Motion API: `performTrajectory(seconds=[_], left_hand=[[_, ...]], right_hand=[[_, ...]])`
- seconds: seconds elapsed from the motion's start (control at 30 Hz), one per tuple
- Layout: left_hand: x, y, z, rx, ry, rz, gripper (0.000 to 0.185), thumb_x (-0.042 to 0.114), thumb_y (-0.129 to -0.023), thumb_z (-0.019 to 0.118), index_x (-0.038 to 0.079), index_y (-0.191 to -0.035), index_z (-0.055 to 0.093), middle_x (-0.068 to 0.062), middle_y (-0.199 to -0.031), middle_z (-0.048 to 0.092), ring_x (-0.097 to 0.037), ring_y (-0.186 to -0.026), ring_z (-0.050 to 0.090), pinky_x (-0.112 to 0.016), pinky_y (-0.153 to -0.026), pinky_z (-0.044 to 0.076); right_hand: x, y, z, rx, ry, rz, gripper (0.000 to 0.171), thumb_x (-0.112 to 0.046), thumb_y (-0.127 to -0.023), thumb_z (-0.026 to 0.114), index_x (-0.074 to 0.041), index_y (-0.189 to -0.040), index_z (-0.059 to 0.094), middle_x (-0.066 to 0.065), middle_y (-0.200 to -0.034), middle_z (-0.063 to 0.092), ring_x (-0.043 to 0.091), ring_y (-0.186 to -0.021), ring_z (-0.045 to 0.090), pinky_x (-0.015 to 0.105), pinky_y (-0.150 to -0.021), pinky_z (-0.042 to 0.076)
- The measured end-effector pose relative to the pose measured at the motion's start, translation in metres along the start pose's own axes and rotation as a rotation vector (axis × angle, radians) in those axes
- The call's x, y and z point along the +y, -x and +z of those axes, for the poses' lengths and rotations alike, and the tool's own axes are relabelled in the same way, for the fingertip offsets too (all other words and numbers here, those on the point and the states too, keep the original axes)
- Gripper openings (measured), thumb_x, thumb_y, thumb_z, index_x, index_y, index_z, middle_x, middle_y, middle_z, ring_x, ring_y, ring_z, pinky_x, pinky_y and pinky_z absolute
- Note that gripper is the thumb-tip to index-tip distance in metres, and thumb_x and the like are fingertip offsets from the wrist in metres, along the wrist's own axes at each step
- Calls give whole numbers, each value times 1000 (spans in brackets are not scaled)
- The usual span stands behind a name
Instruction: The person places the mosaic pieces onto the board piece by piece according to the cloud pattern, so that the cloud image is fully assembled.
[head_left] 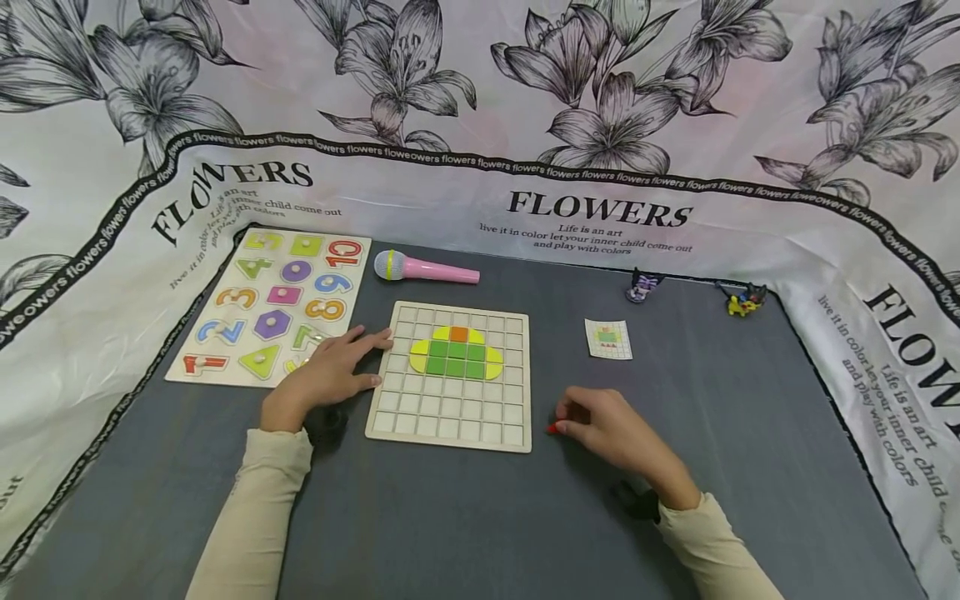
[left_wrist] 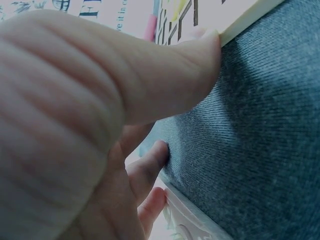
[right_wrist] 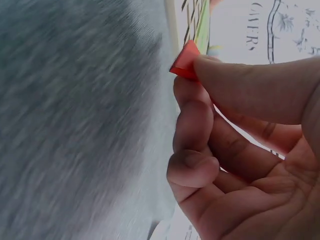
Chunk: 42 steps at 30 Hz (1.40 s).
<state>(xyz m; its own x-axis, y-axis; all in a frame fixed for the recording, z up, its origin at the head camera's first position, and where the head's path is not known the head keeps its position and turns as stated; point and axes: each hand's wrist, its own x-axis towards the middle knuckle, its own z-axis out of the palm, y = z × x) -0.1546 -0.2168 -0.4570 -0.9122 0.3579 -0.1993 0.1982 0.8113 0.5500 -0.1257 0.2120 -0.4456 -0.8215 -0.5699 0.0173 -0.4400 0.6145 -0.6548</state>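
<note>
A wooden grid board lies mid-table, its upper half carrying green square tiles, yellow rounded corner tiles and one orange tile. My left hand rests at the board's left edge with fingers spread, its thumb touching the rim in the left wrist view. To the right of the board, my right hand pinches a small red triangular tile between thumb and index finger, just above the cloth. A small pattern card with a similar coloured picture lies beyond this hand.
A number and shape puzzle board lies at the left, partly under the left hand. Behind the grid board is a pink toy microphone. Two small figurines, one purple and one yellow, stand at the back right.
</note>
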Motion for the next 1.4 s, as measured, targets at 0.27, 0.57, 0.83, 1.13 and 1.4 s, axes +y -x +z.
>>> performTrajectory(seconds=[0.27,0.57,0.83,1.13,1.4], left_hand=[[0,-1,0,0,4,2,68,16,-103,73,6,-164,43,-20,-166,43,-47,-160,17,-67,-126,10],[1,-4,2,-6,-5,-5,68,15,-103,73,7,-164,43,-20,-166,43,-46,-160,17,-67,-126,10],[4,-6,2,-7,-3,7,68,15,-103,74,6,-163,43,-19,-165,44,-46,-160,18,-66,-126,11],[4,-5,0,-15,-8,-25,70,17,-103,74,8,-164,42,-19,-167,42,-45,-161,17,-66,-126,11],[-2,-3,1,0,-14,-27,69,17,-102,74,8,-164,44,-20,-166,43,-46,-160,18,-67,-126,10]], right_hand=[[-14,-24,12,-2,-61,-29,15,-2,-97,78,-14,-92,70,-8,-82,67,8,-69,57,28,-63,50],[-29,-55,26,-4,-86,-106,12,0,-96,75,-11,-92,73,-6,-82,68,8,-70,57,28,-64,50],[-42,-82,37,-33,-40,-177,11,2,-96,75,-9,-94,77,-5,-85,71,7,-75,59,29,-69,53],[-59,-113,53,-66,22,-200,15,4,-96,72,-9,-90,75,-5,-82,66,12,-75,56,29,-70,50],[-71,-138,68,-109,60,-234,17,8,-94,68,-6,-89,75,-1,-81,67,15,-75,55,28,-71,49]])
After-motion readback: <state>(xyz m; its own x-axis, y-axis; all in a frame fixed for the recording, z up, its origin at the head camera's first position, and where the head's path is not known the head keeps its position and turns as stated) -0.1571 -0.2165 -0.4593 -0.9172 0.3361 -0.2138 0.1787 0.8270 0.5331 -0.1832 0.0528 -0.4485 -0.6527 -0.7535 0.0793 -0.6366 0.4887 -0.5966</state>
